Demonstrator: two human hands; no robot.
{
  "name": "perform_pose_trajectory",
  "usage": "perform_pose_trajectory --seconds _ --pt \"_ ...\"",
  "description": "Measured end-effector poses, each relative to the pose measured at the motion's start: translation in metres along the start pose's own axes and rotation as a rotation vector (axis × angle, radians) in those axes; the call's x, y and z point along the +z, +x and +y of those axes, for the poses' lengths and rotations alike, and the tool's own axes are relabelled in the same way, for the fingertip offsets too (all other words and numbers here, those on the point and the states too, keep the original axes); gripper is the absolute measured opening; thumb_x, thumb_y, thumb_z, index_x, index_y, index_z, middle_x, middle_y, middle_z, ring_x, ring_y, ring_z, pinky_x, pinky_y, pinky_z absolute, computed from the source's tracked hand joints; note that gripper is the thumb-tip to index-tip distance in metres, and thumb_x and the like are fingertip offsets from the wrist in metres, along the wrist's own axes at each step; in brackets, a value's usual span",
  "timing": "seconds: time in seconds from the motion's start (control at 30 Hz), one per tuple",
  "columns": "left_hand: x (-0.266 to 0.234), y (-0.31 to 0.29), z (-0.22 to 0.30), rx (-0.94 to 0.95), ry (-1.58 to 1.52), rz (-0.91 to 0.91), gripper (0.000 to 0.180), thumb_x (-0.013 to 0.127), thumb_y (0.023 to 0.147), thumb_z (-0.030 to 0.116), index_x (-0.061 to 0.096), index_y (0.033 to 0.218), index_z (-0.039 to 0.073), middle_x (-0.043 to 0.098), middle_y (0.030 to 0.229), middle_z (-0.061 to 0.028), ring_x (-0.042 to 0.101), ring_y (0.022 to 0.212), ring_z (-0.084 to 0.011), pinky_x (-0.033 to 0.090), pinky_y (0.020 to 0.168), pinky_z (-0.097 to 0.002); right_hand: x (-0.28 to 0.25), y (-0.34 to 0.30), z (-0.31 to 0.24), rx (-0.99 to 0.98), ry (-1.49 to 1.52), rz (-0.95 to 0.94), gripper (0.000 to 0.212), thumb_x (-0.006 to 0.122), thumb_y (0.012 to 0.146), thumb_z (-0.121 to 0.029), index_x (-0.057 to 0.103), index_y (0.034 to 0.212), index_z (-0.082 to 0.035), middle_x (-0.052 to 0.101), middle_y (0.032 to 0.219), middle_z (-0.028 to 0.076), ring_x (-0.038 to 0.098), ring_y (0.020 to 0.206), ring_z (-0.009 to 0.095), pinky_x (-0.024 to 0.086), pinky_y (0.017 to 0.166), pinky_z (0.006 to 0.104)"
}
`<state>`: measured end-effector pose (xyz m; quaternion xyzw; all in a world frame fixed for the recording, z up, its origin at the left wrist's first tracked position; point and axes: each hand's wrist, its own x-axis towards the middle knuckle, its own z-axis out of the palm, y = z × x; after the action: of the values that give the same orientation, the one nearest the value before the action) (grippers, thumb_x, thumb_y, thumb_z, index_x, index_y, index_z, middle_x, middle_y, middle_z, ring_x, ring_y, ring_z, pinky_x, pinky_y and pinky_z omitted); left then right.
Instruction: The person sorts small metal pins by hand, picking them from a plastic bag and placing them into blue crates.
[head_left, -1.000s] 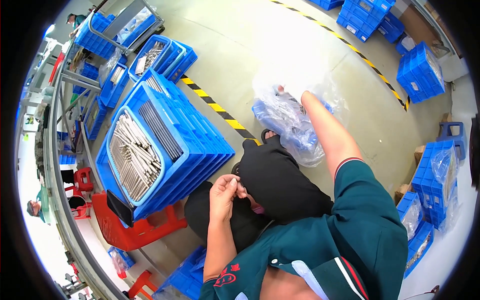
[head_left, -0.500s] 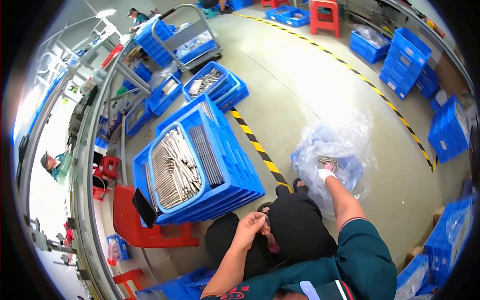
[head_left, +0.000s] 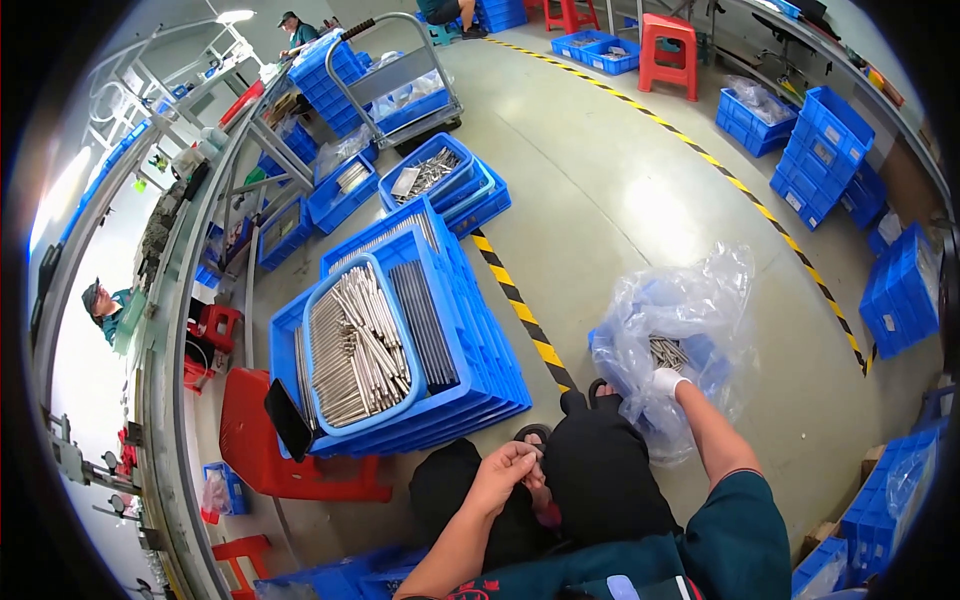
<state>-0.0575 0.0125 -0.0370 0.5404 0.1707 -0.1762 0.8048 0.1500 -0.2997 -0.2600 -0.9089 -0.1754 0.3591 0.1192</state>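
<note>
Left of centre in the frame, we saw a light-blue basket [head_left: 380,420] well filled with metal rods [head_left: 360,345], set in the top of a stack of blue crates [head_left: 485,375]; right of centre, a smaller cluster of rods [head_left: 668,352] lay in a clear plastic bag [head_left: 720,290]. We judged the work partway along, with that cluster left to handle; how many more the folds hid, we could not tell.

The basket's rods were slim, straight and silvery, lined up toward its left and crossing loosely toward its right. Darker rods [head_left: 418,320] stood in a tight row just beside it. At the lower middle, our left hand [head_left: 505,474] had its thumb and fingertips pinched together; whether anything was between them, we could not see. Farther right, the bag was crumpled and glossy, its rods jumbled. Our right hand [head_left: 668,383], white-looking and perhaps gloved, was beside them, fingertips hidden, so we could not tell whether it grasped any.
</note>
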Motion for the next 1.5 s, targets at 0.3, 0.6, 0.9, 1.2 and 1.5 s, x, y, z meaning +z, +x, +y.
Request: perform_pose_trajectory --seconds 0.3,0.6,0.9,1.2,1.5 --pt "0.004 0.009 0.002 -0.029 0.018 -0.013 0.015 0.049 0.088 0.013 0.053 0.094 0.0 0.057 0.07 -0.0063 0.056 0.062 -0.013 0.045 0.058 -0.0216 0.028 0.004 0.023 -0.328 0.111 -0.061 0.027 0.051 0.073 -0.017 0.063 0.096 -0.006 0.063 0.092 0.017 0.06 0.083 0.032 0.045 0.073 0.0353" --pt "0.005 0.012 -0.006 -0.022 0.0 -0.035 0.015 0.051 0.087 0.012 0.055 0.094 0.0 0.058 0.07 -0.0065 0.056 0.06 -0.0127 0.045 0.057 -0.022 0.021 -0.011 0.001 -0.115 0.349 -0.107 0.023 0.049 0.066 -0.011 0.063 0.083 -0.007 0.063 0.076 0.014 0.061 0.072 0.027 0.047 0.064 0.0347" --pt "0.024 0.027 -0.014 0.001 0.067 -0.063 0.015 0.049 0.088 0.015 0.055 0.092 0.002 0.057 0.067 -0.0034 0.054 0.059 -0.0105 0.043 0.055 -0.0211 0.05 -0.011 0.061 0.008 0.222 0.713 0.04 0.044 0.077 -0.02 0.053 0.116 -0.011 0.05 0.118 0.019 0.043 0.115 0.034 0.031 0.099 0.0349" --pt "0.005 -0.002 0.0 0.105 -0.073 0.095 0.013 0.05 0.087 0.016 0.054 0.089 0.003 0.056 0.067 -0.0041 0.051 0.054 -0.0099 0.042 0.051 -0.0205 -0.025 -0.047 -0.095 0.055 0.164 0.32 0.036 0.047 0.077 -0.03 0.061 0.1 -0.006 0.058 0.102 0.021 0.055 0.097 0.034 0.042 0.083 0.0392" --pt "-0.003 0.005 -0.009 0.101 -0.092 0.003 0.014 0.048 0.088 0.018 0.051 0.091 0.005 0.058 0.07 -0.0043 0.053 0.052 -0.0105 0.042 0.048 -0.0207 -0.152 -0.218 -0.307 -0.768 0.206 0.952 0.024 0.049 0.074 -0.011 0.061 0.094 -0.003 0.061 0.09 0.015 0.057 0.086 0.031 0.045 0.079 0.0368"
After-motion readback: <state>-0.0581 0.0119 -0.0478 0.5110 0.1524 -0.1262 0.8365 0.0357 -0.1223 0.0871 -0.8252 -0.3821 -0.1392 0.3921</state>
